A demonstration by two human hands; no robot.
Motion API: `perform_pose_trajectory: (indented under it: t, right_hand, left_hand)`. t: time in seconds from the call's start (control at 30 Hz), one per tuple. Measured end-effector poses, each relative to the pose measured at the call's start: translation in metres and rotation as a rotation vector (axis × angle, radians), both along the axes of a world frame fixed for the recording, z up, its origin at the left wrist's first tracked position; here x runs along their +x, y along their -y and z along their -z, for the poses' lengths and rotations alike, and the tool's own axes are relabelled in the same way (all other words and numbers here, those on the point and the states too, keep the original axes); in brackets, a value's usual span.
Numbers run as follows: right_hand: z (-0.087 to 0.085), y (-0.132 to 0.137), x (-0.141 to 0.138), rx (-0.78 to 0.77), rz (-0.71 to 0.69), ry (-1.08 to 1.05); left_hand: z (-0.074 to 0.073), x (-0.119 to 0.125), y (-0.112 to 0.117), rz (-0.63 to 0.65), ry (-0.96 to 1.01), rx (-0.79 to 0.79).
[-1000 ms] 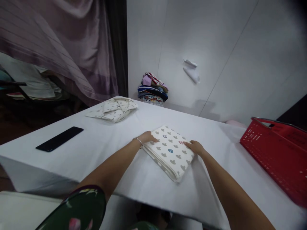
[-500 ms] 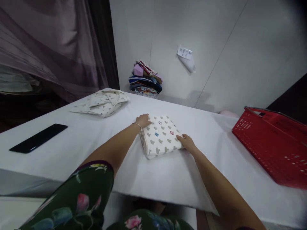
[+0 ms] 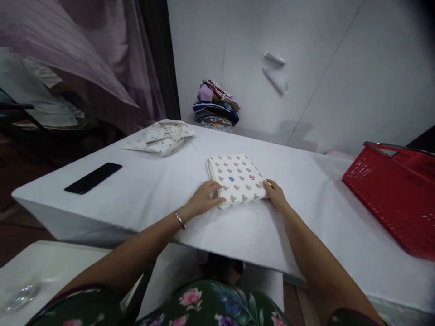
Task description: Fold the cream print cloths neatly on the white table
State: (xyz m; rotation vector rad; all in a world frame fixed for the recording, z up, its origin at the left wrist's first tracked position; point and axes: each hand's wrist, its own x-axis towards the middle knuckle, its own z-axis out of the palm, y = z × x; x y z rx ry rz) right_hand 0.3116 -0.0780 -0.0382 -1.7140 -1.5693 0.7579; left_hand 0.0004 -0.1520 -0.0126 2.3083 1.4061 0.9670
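Note:
A folded cream cloth (image 3: 237,178) printed with grey shapes lies on the white table (image 3: 163,199). My left hand (image 3: 204,198), with a bracelet at the wrist, rests flat on the cloth's near left corner, fingers stretched out. At the near right corner my right hand (image 3: 276,194) touches the cloth's edge with its fingers extended. Neither hand grips the cloth.
A second folded patterned garment (image 3: 160,137) lies at the table's far left. A black phone (image 3: 93,177) sits near the left edge. A red plastic basket (image 3: 394,190) stands at the right. A stack of folded clothes (image 3: 216,107) is by the wall.
The cloth has been turned and squared on the table. My left hand slid from the far left corner to the near left corner. The right hand stays at the right edge.

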Motion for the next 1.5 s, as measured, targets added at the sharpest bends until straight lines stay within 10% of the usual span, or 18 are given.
perform_pose_trajectory:
  t: [0.47,0.77,1.1,1.5]
  right_hand:
    - [0.017,0.02,-0.003,0.216,0.014,-0.147]
    - [0.007,0.037,-0.009,0.446,0.009,0.297]
    - [-0.016,0.063,-0.087,0.707,-0.675,0.392]
    - [0.003,0.071,-0.114,0.73,-0.651,0.467]
  left_hand:
    - [0.012,0.016,0.018,0.024,-0.304,0.116]
    - [0.015,0.011,0.028,0.005,-0.068,0.077]
    - [0.011,0.007,0.028,-0.176,0.24,-0.299]
    - [0.018,0.01,0.037,-0.186,0.199,-0.275]
